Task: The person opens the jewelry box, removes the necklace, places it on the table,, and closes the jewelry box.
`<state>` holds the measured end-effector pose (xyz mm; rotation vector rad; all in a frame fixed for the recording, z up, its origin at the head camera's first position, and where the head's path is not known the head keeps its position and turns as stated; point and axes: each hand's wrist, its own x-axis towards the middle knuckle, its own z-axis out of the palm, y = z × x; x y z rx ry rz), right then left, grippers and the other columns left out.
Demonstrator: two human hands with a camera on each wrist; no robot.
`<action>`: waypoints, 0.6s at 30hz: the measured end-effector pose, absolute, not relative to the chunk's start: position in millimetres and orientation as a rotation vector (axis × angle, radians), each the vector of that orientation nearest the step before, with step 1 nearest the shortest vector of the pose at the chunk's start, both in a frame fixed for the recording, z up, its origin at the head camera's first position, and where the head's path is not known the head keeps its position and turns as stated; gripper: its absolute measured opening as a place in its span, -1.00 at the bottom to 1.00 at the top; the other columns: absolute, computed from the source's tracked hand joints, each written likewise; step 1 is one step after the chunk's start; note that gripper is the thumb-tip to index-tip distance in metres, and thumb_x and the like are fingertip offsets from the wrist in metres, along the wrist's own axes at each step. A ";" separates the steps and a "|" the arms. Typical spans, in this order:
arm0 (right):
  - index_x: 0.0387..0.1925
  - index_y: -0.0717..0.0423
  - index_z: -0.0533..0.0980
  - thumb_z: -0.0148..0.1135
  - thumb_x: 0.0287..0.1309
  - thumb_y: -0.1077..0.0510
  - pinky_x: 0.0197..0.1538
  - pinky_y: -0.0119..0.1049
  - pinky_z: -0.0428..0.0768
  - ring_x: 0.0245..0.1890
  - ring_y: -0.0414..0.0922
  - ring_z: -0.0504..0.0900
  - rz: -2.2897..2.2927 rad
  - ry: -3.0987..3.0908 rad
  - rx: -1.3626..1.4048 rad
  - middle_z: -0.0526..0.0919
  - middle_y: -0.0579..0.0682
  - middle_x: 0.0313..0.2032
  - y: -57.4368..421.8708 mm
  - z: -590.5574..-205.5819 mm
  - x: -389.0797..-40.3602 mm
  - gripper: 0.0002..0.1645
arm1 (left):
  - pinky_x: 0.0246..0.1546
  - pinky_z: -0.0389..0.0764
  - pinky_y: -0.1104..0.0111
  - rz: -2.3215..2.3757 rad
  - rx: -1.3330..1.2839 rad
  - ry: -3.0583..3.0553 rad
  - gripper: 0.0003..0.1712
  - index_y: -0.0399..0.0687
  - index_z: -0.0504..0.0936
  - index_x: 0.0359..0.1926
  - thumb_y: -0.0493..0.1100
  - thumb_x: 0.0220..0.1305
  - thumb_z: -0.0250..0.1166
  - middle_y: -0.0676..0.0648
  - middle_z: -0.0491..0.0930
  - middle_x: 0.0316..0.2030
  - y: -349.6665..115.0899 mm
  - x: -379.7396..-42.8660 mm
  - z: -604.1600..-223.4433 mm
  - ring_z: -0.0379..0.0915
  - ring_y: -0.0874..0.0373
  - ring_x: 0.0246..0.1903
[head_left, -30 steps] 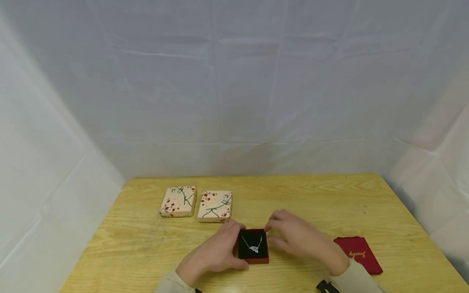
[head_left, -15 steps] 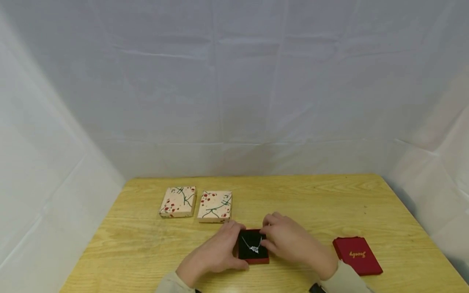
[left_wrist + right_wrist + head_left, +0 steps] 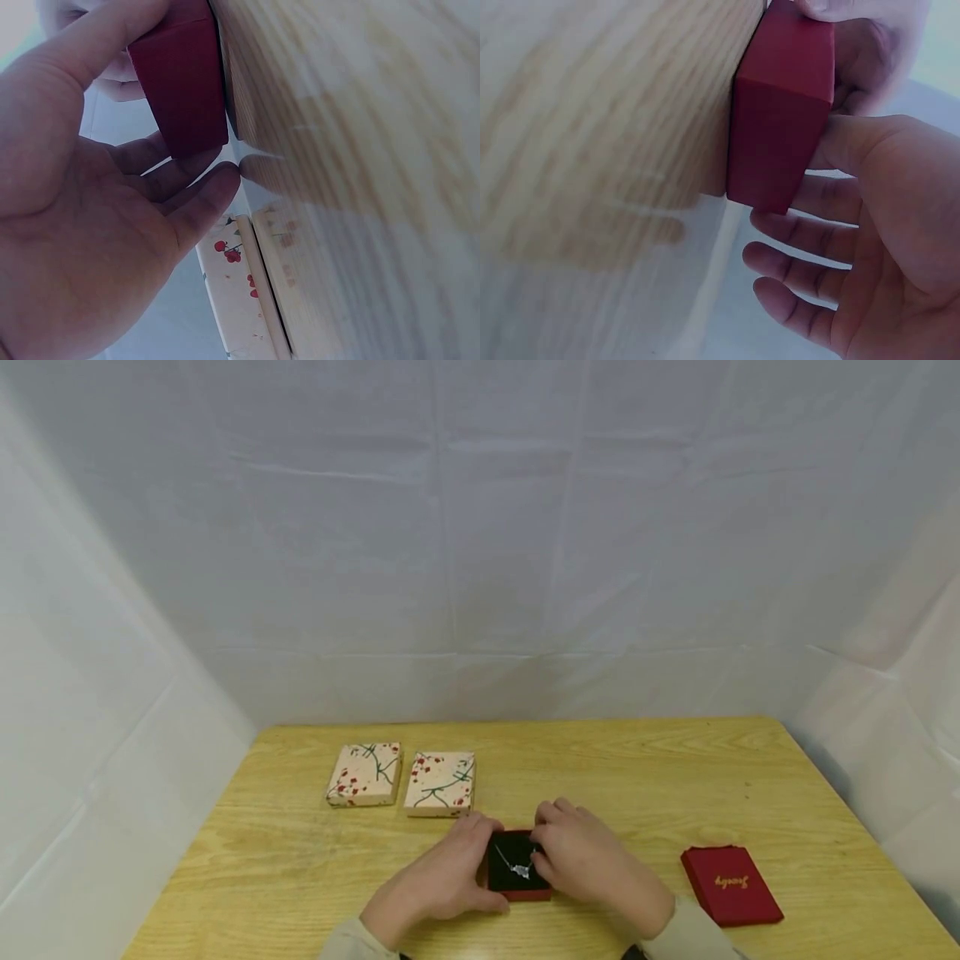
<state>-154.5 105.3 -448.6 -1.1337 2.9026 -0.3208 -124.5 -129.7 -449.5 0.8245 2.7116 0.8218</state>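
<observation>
In the head view, a small red jewelry box sits uncovered near the table's front. Its black insert carries a silver necklace with a sparkling pendant. My left hand grips the box from the left, thumb at the front corner and fingers at the back. My right hand is at the box's right side, thumb and forefinger reaching over the rim onto the right part of the chain; whether they pinch it is hidden. In the right wrist view, the other right fingers extend past the red box.
Two cream boxes with a red blossom pattern, one at the left and another beside it, lie behind my left hand. A dark red pouch with gold lettering lies at the right of the wooden table. White cloth surrounds the table.
My right hand has moved left, from beside the box to over its right rim, its fingertips now at the chain. The left hand, box and pendant have stayed in place.
</observation>
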 end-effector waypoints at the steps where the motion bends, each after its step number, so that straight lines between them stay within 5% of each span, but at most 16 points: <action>1: -0.27 0.03 0.75 0.44 0.32 0.06 -0.12 -0.12 0.63 -0.18 -0.15 0.50 -0.327 2.902 -1.119 0.61 -0.12 -0.16 104.8 -448.9 -154.3 -0.87 | 0.22 0.55 0.20 0.822 0.826 2.712 0.01 -0.25 0.41 0.35 0.13 0.05 0.70 -0.07 0.48 0.14 -129.6 -124.4 -449.2 0.36 0.14 0.12; 18: -0.32 0.05 0.68 0.47 0.22 0.16 -0.10 -0.24 0.67 -0.23 -0.18 0.51 -0.462 2.905 -1.105 0.62 -0.11 -0.19 103.6 -457.0 -162.0 -0.92 | 0.23 0.56 0.18 0.825 0.802 2.696 0.03 -0.25 0.40 0.39 0.16 0.08 0.68 -0.06 0.46 0.15 -129.7 -122.9 -448.1 0.37 0.15 0.12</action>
